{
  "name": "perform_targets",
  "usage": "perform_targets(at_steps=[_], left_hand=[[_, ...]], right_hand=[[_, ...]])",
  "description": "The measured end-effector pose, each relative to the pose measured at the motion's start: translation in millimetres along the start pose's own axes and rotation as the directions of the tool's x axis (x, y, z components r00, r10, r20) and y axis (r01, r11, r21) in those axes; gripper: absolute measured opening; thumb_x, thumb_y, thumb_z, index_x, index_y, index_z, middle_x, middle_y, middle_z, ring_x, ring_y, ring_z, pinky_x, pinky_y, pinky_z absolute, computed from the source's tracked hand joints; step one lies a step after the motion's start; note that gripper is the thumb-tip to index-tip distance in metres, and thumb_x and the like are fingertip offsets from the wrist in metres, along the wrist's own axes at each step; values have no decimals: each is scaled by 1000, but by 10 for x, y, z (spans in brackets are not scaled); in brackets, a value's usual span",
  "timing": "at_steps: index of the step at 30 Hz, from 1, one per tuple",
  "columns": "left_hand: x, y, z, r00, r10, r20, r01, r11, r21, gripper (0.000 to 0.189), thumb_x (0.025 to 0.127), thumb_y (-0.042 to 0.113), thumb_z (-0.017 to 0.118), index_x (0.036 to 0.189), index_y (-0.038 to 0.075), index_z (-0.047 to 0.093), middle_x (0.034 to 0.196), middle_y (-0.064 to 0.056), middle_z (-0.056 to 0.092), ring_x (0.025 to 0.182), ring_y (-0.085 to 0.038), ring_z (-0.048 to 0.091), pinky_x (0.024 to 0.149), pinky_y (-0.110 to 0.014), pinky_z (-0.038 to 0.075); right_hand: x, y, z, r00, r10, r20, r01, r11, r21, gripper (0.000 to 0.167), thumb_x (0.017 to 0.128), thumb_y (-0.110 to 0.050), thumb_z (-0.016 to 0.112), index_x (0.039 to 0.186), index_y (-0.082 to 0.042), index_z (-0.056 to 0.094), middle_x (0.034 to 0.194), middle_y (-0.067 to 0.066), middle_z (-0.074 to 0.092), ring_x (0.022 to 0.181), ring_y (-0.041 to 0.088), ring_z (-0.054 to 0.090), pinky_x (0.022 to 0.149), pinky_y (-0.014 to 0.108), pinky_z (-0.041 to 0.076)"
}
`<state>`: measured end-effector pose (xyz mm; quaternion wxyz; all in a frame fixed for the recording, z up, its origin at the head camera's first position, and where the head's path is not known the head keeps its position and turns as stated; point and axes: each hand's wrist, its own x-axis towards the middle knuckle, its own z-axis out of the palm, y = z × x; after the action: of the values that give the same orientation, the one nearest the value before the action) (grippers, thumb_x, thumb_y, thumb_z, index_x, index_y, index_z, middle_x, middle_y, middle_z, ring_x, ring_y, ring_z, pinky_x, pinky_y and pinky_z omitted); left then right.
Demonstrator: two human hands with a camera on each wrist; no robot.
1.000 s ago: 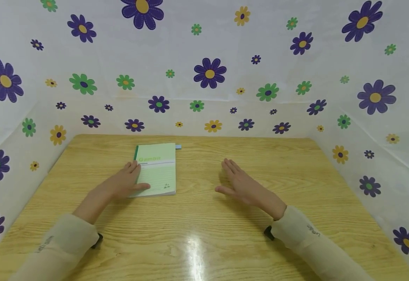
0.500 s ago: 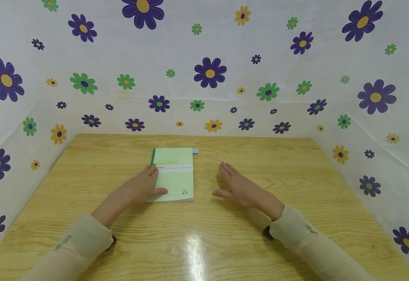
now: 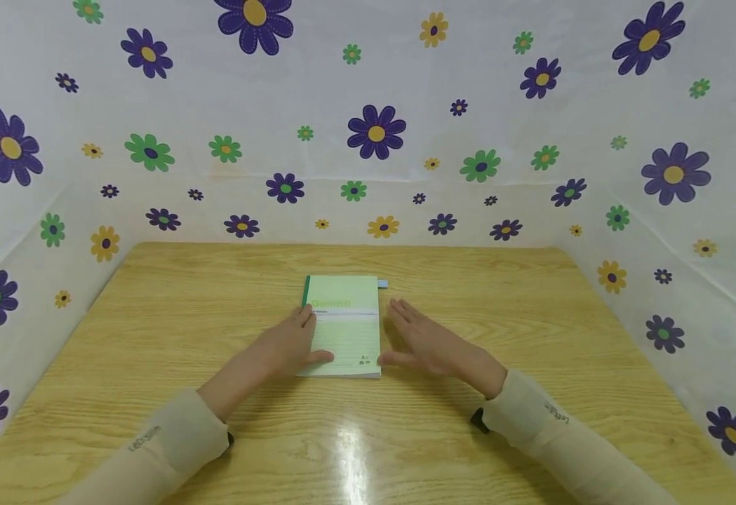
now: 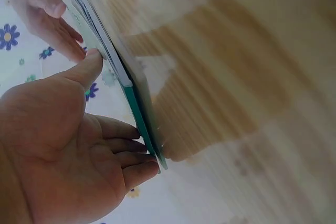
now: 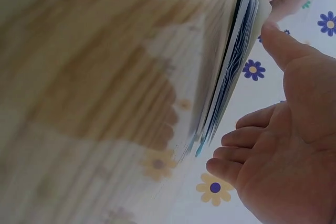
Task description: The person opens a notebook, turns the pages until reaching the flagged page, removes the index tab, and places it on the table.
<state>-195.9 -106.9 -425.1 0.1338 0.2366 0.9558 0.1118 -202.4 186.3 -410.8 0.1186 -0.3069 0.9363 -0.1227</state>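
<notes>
A pale green notebook (image 3: 345, 337) lies flat on the wooden table, its dark green spine (image 4: 137, 116) on the left side. The cover reads "Gambit", and a small light blue tab (image 3: 383, 284) sticks out at the upper right. My left hand (image 3: 282, 347) touches the spine with its fingertips, the thumb lying over the cover. On the other side, my right hand (image 3: 431, 344) is held with straight fingers. Its thumb tip is at the notebook's right edge, while the other fingers stand a little apart from the page edges (image 5: 236, 59).
The wooden table (image 3: 500, 294) shines with a light reflection near its front. Around its back and sides hangs a white cloth (image 3: 317, 84) printed with purple, green and yellow flowers. Both forearms wear cream sleeves (image 3: 178, 428).
My left hand and the notebook have slid right and slightly toward me, from left of centre to the middle. My right hand has shifted slightly left and nearer; the gap to the notebook has narrowed.
</notes>
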Motion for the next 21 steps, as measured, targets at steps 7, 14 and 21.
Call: perform_targets(at_steps=[7, 14, 21], left_hand=[[17, 162, 25, 1000, 9, -20, -8, 1000, 18, 90, 103, 52, 59, 152, -18, 31, 164, -33, 20, 153, -45, 21, 122, -52, 26], [-17, 297, -19, 1000, 5, -15, -5, 1000, 14, 90, 101, 52, 63, 151, -17, 35, 163, -31, 25, 152, -44, 26, 120, -52, 31], [-44, 347, -23, 1000, 16, 19, -16, 1000, 21, 93, 99, 53, 64, 154, -15, 32, 165, -29, 23, 153, -42, 25, 121, -50, 29]], right_hand=[[-46, 14, 2, 999, -24, 39, 26, 999, -41, 98, 99, -61, 60, 162, 4, 21, 169, 24, 15, 156, 40, 13, 124, 52, 19], [-91, 44, 5, 994, -30, 105, 37, 997, -67, 95, 101, -58, 58, 161, 6, 22, 169, 24, 10, 157, 38, 11, 125, 51, 17], [-147, 71, -3, 990, -12, 142, 22, 997, -69, 93, 101, -57, 59, 161, 4, 24, 170, 22, 13, 157, 38, 13, 125, 52, 18]])
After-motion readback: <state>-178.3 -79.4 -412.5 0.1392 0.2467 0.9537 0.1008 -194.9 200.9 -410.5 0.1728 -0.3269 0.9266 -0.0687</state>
